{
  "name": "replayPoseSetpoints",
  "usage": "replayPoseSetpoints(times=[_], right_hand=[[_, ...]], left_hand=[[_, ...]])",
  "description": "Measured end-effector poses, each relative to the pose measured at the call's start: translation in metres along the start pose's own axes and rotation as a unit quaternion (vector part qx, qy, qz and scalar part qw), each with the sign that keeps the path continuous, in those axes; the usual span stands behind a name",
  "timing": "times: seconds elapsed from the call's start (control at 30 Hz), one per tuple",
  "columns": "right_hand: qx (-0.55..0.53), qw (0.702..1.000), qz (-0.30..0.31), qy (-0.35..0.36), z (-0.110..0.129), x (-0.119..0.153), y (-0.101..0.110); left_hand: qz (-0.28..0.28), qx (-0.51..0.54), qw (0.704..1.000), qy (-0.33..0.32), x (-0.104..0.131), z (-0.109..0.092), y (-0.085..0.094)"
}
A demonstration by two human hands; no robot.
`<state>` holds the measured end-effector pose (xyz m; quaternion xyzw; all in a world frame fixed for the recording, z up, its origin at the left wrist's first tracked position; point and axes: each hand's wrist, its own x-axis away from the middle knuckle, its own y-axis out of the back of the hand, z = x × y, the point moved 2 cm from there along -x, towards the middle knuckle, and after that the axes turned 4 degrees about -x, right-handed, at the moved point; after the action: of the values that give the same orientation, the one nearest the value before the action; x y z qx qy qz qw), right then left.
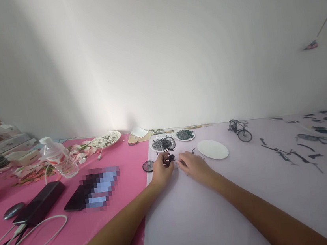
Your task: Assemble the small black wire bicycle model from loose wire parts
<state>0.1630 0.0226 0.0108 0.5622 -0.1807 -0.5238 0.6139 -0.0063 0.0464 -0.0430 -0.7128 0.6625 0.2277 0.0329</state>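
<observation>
Bicycle [167, 161], a small dark model, is clamped by the left hand [161, 171], its visible frame seeming to run up and away from that grip. Its round chainring [172, 158] faces the right hand [195, 167], just beside it; whether those fingertips pinch a part cannot be told. A spoked wheel [148, 166] shows just left of the left hand, attachment unclear. Beyond lie a white plate [213, 149], another bicycle [234, 125] and the wall [158, 59].
</observation>
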Motion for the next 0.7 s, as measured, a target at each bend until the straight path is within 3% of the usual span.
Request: replayPoseSetpoints(times=[0.7], right_hand=[[0.05, 0.999, -0.007, -0.014, -0.0058, -0.002, -0.0061]], left_hand=[[-0.002, -0.004, 1.0, 0.001, 0.0012, -0.0028, -0.0006]])
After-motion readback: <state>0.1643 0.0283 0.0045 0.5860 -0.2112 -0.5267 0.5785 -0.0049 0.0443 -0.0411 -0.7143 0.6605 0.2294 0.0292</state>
